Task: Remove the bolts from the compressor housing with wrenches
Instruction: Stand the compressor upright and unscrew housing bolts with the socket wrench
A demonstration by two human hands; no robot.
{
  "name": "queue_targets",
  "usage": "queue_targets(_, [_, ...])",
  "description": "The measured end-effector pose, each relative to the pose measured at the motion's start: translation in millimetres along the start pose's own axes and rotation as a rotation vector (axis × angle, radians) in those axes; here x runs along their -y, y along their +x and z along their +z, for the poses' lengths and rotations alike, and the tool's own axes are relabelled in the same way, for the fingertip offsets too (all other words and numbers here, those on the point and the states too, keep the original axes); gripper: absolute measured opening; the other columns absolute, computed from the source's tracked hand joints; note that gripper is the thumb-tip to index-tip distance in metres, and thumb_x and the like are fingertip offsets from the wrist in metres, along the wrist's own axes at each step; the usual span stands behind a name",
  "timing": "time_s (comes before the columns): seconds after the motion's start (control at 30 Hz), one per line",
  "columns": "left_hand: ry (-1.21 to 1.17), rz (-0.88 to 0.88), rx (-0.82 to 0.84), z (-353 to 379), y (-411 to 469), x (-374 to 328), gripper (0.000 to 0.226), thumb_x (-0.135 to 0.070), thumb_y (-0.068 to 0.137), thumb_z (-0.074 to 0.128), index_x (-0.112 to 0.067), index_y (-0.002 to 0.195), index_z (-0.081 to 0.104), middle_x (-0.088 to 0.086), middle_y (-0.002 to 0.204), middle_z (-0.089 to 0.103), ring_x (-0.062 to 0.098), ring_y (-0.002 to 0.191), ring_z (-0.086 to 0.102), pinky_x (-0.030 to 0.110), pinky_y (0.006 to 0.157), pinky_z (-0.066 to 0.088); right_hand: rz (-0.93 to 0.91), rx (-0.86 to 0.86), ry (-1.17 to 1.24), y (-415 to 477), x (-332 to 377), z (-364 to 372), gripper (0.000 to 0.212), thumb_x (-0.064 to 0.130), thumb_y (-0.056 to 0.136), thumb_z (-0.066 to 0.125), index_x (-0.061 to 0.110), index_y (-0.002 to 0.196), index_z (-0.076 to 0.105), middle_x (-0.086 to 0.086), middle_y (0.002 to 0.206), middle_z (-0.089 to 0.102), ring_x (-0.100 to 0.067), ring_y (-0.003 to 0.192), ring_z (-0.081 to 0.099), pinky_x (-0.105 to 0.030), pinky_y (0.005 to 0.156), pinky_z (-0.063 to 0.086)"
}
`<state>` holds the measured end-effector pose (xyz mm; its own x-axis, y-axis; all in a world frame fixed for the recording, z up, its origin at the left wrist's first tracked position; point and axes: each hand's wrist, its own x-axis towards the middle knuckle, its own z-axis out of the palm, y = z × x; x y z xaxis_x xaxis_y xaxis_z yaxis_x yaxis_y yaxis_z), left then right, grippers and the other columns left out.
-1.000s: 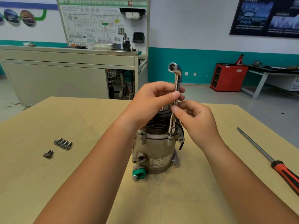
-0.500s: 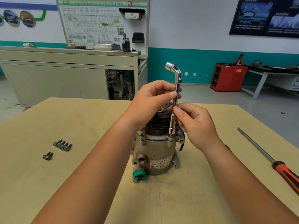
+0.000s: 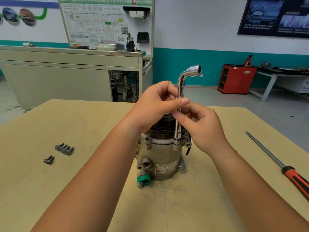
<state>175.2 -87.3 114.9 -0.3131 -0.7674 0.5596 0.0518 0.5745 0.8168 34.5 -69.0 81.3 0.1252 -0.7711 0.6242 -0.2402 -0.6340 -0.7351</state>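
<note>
A grey metal compressor housing (image 3: 160, 156) stands upright in the middle of the wooden table (image 3: 83, 190). An L-shaped socket wrench (image 3: 181, 91) stands vertically on a bolt at the housing's upper right flange, its bent head pointing right. My left hand (image 3: 155, 104) pinches the wrench shaft from the left with thumb and fingers. My right hand (image 3: 200, 124) pinches the shaft just below, from the right. The bolt under the socket is hidden. Several removed bolts (image 3: 64, 149) lie in a row on the table at the left, with one more bolt (image 3: 49, 159) apart from them.
A long screwdriver (image 3: 275, 163) with a red and black handle lies on the table's right side. A green cap (image 3: 143, 180) sits at the housing's base. Behind the table stand a beige workbench (image 3: 66, 69) and a red cabinet (image 3: 236, 78).
The wrench has turned on the bolt: its bent head swung from pointing left to pointing right. Both hands shifted their pinch along the shaft.
</note>
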Motion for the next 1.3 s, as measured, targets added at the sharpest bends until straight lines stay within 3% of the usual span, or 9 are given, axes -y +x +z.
queue_targets(0.13, [-0.035,0.000,0.057,-1.0,-1.1,-1.4,0.013,-0.018,0.079,0.065,-0.030,0.084,0.065,-0.013,0.078,0.063,0.005,0.071,0.056,0.012,0.059,0.045,-0.049,0.076,0.025,-1.5,0.6,-2.2,0.013,0.020,0.089,0.054,0.023,0.089,0.067,0.018,0.056,0.059,0.000,0.053,0.052,-0.010,0.053,0.035])
queue_targets(0.23, [-0.114,-0.009,0.124,-0.7,-2.3,-4.5,0.022,-0.008,0.087,0.053,-0.020,0.100,0.066,-0.011,0.087,0.072,-0.005,0.071,0.062,0.004,0.056,0.042,-0.053,0.091,0.050,-1.7,0.2,-4.1,0.022,0.012,0.092,0.048,0.025,0.088,0.064,0.027,0.053,0.056,0.009,0.054,0.053,-0.004,0.053,0.036])
queue_targets(0.37, [-0.049,0.008,0.094,-0.5,-1.7,-2.3,0.021,-0.010,0.085,0.061,-0.027,0.093,0.068,-0.011,0.085,0.073,0.002,0.084,0.067,0.019,0.072,0.054,-0.015,0.071,0.077,-1.9,1.0,-3.4,0.015,0.021,0.086,0.050,0.024,0.081,0.064,0.022,0.049,0.054,0.004,0.050,0.049,-0.007,0.052,0.034])
queue_targets(0.5, [-0.059,0.020,0.056,0.4,-0.2,-1.7,0.025,-0.013,0.074,0.068,-0.036,0.065,0.068,-0.014,0.076,0.069,0.002,0.072,0.060,0.017,0.070,0.051,0.026,-0.027,0.065,0.1,-1.6,-4.4,0.007,0.021,0.082,0.069,0.026,0.078,0.065,0.010,0.057,0.049,-0.003,0.053,0.040,-0.018,0.053,0.034])
queue_targets(0.7, [-0.031,0.016,0.045,0.5,0.9,1.9,0.018,-0.015,0.072,0.071,-0.022,0.073,0.054,-0.012,0.066,0.061,0.006,0.063,0.055,0.019,0.063,0.049,0.000,-0.012,0.024,0.0,1.5,-2.1,0.010,0.014,0.081,0.069,0.005,0.083,0.065,-0.030,0.076,0.059,-0.035,0.064,0.051,-0.045,0.062,0.046])
queue_targets(0.83, [-0.038,-0.007,0.081,-0.2,-0.4,-2.4,0.008,-0.017,0.081,0.062,-0.021,0.088,0.063,-0.012,0.075,0.067,-0.003,0.069,0.060,0.009,0.061,0.045,-0.021,0.039,0.006,-1.8,1.3,-4.2,0.010,0.012,0.089,0.060,0.017,0.082,0.066,0.010,0.058,0.060,-0.003,0.054,0.050,-0.018,0.054,0.041])
queue_targets(0.93, [-0.119,-0.015,0.136,-1.1,-1.4,-3.8,0.019,-0.007,0.089,0.049,-0.014,0.098,0.064,-0.012,0.081,0.072,-0.008,0.058,0.059,0.002,0.052,0.039,-0.004,0.055,0.006,-2.4,1.0,-4.1,0.021,0.008,0.093,0.052,0.020,0.082,0.064,0.022,0.049,0.053,0.004,0.050,0.049,-0.007,0.051,0.034])
queue_targets(1.17, [-0.054,0.006,0.086,-1.2,-1.8,-1.2,0.025,0.001,0.091,0.055,-0.019,0.098,0.067,-0.011,0.088,0.074,0.004,0.089,0.069,0.015,0.074,0.051,0.042,0.002,0.032,-2.2,-0.1,-4.9,0.013,0.018,0.090,0.057,0.020,0.080,0.065,0.015,0.050,0.051,0.000,0.049,0.043,-0.013,0.051,0.034])
queue_targets(1.3, [-0.035,0.007,0.085,-0.6,-1.1,-1.5,0.022,0.002,0.087,0.059,-0.018,0.090,0.066,-0.010,0.079,0.072,0.004,0.079,0.067,0.016,0.073,0.051,0.066,-0.059,0.028,-0.2,-1.9,-4.1,0.011,0.018,0.080,0.070,0.008,0.083,0.065,-0.006,0.062,0.048,-0.011,0.057,0.041,-0.027,0.057,0.037])
